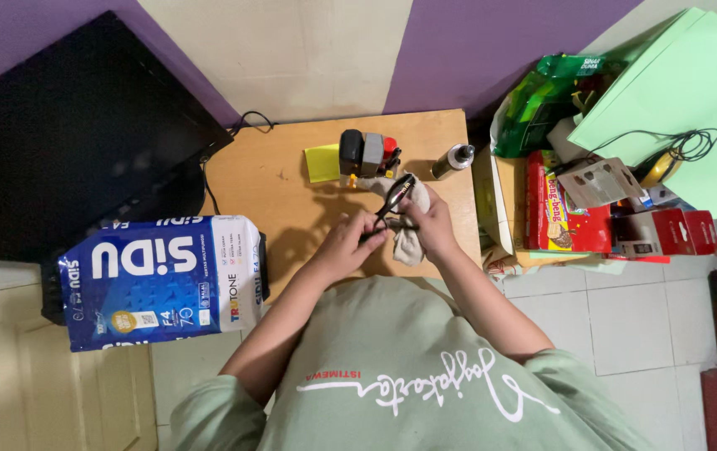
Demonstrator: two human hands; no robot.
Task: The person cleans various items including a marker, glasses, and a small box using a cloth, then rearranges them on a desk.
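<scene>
Over the front of a small wooden desk (275, 192), my left hand (352, 242) grips the folded arm of a pair of dark-framed glasses (393, 200). My right hand (433, 224) holds a beige cloth (408, 242) bunched against the glasses, next to the lens. Both hands are close together, just above the desk's near edge. Part of the glasses is hidden by my fingers.
On the desk stand a yellow note pad (321, 162), a grey and black gadget with a red part (365, 154) and a small dark spray bottle (453, 159). A black monitor (66, 125) and a blue ream of paper (158, 280) sit left; a cluttered box (592, 200) right.
</scene>
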